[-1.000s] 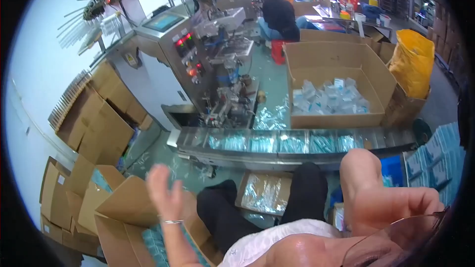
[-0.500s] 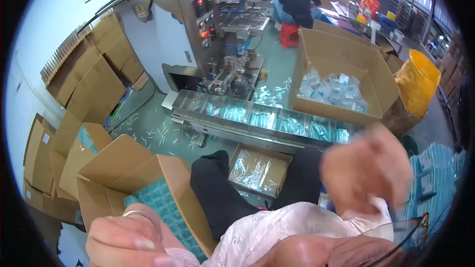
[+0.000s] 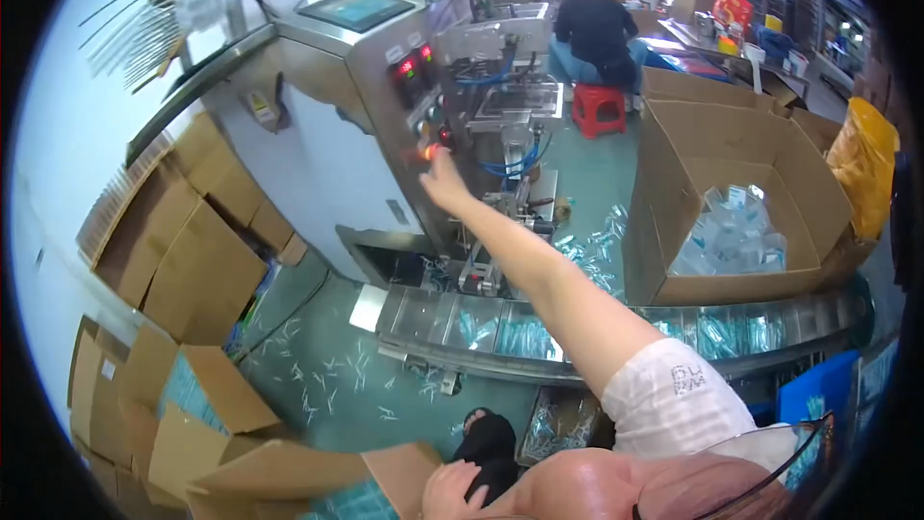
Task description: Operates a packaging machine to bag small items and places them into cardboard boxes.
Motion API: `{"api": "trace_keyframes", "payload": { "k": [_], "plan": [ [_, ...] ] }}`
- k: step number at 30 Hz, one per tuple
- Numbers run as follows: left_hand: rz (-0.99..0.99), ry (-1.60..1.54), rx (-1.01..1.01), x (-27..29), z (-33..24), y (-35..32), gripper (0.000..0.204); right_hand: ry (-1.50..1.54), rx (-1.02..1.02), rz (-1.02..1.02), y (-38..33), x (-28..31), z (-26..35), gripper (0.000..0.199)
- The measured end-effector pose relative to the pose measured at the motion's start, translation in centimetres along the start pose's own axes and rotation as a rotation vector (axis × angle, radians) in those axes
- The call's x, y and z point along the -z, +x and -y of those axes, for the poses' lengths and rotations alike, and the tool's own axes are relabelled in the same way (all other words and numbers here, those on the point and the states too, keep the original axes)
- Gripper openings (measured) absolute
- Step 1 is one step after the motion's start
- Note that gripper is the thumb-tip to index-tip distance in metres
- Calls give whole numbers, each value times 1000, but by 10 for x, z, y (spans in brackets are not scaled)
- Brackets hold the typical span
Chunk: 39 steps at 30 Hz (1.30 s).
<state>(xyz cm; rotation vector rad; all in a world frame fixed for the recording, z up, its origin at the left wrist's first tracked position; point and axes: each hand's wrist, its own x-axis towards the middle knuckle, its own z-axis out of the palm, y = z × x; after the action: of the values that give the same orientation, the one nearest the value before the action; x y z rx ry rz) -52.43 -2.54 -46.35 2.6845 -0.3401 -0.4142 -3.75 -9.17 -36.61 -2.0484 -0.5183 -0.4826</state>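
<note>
My right arm reaches up and across to the machine's control panel (image 3: 416, 87). At the panel my right hand (image 3: 445, 181) has a fingertip stretched out to a lit orange-red button (image 3: 430, 151), seemingly touching it. That hand holds nothing and its fingers are apart. Low in the picture, by my dark trouser leg (image 3: 491, 448), my left hand (image 3: 450, 491) shows only in part, fingers apart, with nothing visible in it. Below the reaching arm runs a conveyor (image 3: 433, 323) with clear compartments, several holding small teal-and-clear plastic pieces (image 3: 525, 337).
A large carton (image 3: 654, 202) of clear plastic boxes stands right, beyond the conveyor. An open carton (image 3: 289, 467) with teal contents sits lower left. Under the conveyor is a small box (image 3: 534, 457) of loose pieces. Another person (image 3: 595, 34) sits on a red stool (image 3: 599, 111) farther back.
My right hand has gone from the lower right up to the panel button. My left hand has moved right from the lower left, towards my leg. The view has shifted nearer the machine.
</note>
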Motion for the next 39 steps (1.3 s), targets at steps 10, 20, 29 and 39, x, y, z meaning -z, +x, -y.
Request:
{"api": "trace_keyframes", "payload": {
  "k": [10, 20, 29, 39],
  "plan": [
    [10, -42, -72, -100, 88, -1, 31, 118, -43, -315, 57, -17, -11, 35],
    [-408, 76, -243, -111, 91, -12, 38, 397, -35, 144, -82, 24, 6, 34],
    [-530, -85, -89, -2, -24, 3, 13, 168, -490, 0, -394, 207, -43, 20],
    [-390, -498, 218, -6, -6, 98, 18, -128, -339, 40, -471, 341, -17, 18]
  ]
}}
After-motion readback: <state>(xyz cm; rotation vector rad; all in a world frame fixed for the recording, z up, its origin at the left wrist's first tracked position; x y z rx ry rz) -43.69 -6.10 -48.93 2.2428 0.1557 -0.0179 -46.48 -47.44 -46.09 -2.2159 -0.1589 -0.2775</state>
